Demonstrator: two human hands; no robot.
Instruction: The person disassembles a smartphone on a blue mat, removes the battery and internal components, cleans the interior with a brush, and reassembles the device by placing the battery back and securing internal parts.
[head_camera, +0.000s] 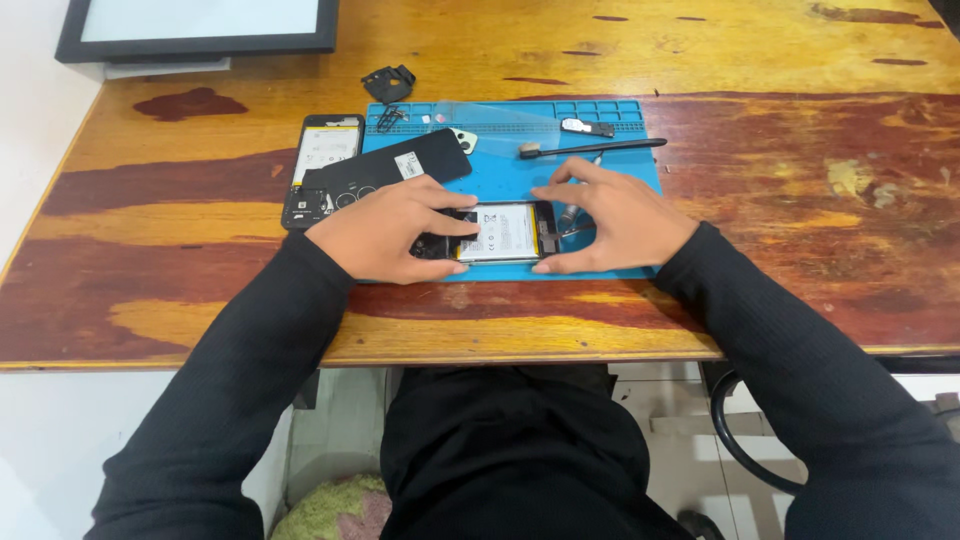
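Note:
An opened phone (503, 233) with its white battery showing lies face down on a blue work mat (620, 175). My left hand (385, 230) rests on the phone's left end, fingers pressing on it. My right hand (610, 218) grips the phone's right end, thumb at the near edge and fingers over the far edge. Both sleeves are black.
A second opened phone (322, 165) lies left of the mat with a black back cover (395, 168) leaning over it. A black brush (590, 149), tweezers and small parts sit on the mat's far side. A dark plastic piece (388, 83) and a framed screen (200, 28) lie further back.

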